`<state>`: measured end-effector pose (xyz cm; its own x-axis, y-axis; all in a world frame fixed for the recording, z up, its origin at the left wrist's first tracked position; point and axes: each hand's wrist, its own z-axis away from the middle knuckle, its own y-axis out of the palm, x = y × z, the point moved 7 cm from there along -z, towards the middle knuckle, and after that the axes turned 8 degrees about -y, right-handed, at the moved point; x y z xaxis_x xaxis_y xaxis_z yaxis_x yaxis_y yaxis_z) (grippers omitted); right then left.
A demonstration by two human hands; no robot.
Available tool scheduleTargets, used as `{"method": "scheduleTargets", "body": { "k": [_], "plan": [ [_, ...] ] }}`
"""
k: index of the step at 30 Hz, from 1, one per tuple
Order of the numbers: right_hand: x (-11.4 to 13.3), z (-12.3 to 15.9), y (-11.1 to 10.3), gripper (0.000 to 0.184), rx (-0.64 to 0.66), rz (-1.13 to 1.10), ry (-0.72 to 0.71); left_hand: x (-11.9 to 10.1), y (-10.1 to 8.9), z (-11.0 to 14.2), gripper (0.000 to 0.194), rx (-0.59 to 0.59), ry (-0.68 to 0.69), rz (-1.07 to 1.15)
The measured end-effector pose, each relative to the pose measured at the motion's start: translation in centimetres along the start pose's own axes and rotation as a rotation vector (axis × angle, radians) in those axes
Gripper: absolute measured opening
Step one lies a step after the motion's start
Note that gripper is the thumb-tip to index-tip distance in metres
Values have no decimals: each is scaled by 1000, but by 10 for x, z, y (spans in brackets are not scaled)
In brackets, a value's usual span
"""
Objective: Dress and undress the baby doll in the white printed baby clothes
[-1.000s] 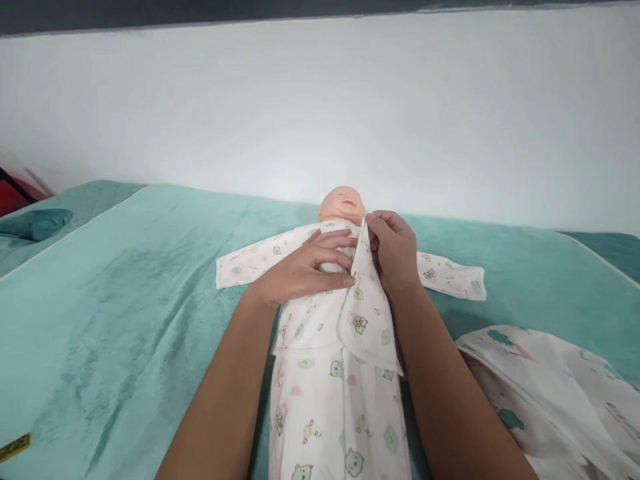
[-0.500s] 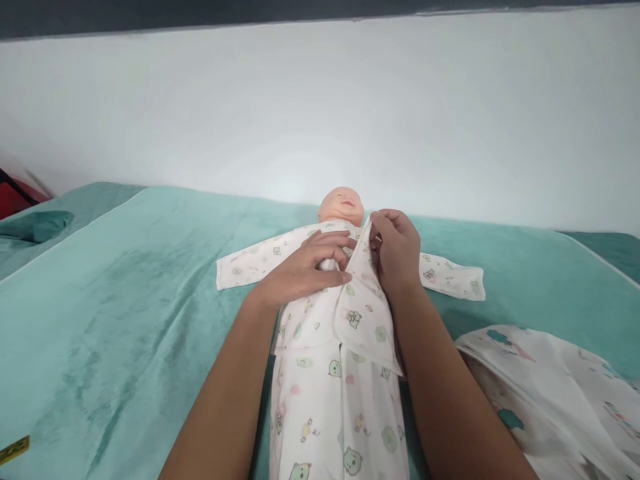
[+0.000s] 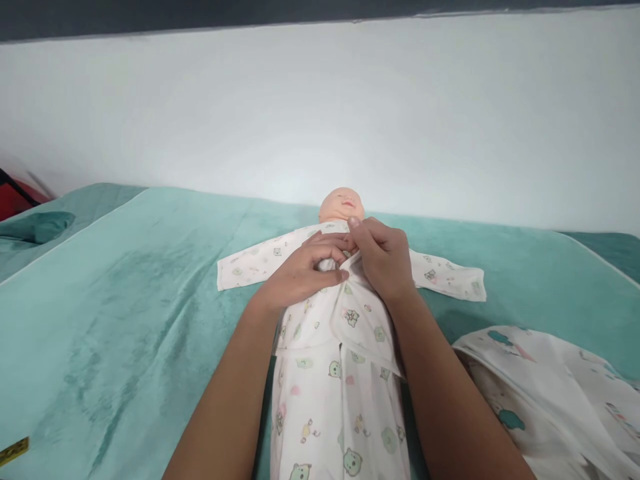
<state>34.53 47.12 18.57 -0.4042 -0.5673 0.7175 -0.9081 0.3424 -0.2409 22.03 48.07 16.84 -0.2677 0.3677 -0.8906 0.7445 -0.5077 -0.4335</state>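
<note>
A baby doll (image 3: pixel 342 204) lies on its back, head away from me. It wears a white printed baby shirt (image 3: pixel 305 327) with its sleeves stretched to both sides, and matching printed pants (image 3: pixel 340 413). My left hand (image 3: pixel 310 267) rests on the doll's chest, fingers spread over the shirt front and the thumb beside the front flap's edge. Close to it, my right hand (image 3: pixel 385 257) is closed on the upper edge of the shirt's front flap, just below the doll's chin. The fingertips of the right hand partly hide the cloth they pinch.
Under the doll spreads a teal plush blanket (image 3: pixel 150 300). To the right lies a crumpled white printed cloth (image 3: pixel 550 393). A white wall (image 3: pixel 320 113) stands behind. At the left are a red object (image 3: pixel 13 200) and a small yellow-and-black strip (image 3: pixel 14 451).
My right hand has moved left and slightly down with the flap's edge, bringing it across the chest towards my left hand. My left hand has stayed almost in place.
</note>
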Motion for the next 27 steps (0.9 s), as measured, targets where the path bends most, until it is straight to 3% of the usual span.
{"method": "scheduleTargets", "body": {
  "k": [9, 14, 19, 27],
  "plan": [
    [5, 5, -11, 56, -199, 32, -2, -6, 0, 3, 13, -37, 5, -98],
    [-2, 6, -17, 53, -316, -22, 58, -9, 3, 4, 14, 20, 41, -150],
    [-7, 5, -18, 55, -362, -91, 103, -12, 7, 5, 12, 91, 57, -209],
    [-12, 4, -16, 58, -398, -230, 144, -9, 7, 4, 7, 72, 59, -182]
  ]
}}
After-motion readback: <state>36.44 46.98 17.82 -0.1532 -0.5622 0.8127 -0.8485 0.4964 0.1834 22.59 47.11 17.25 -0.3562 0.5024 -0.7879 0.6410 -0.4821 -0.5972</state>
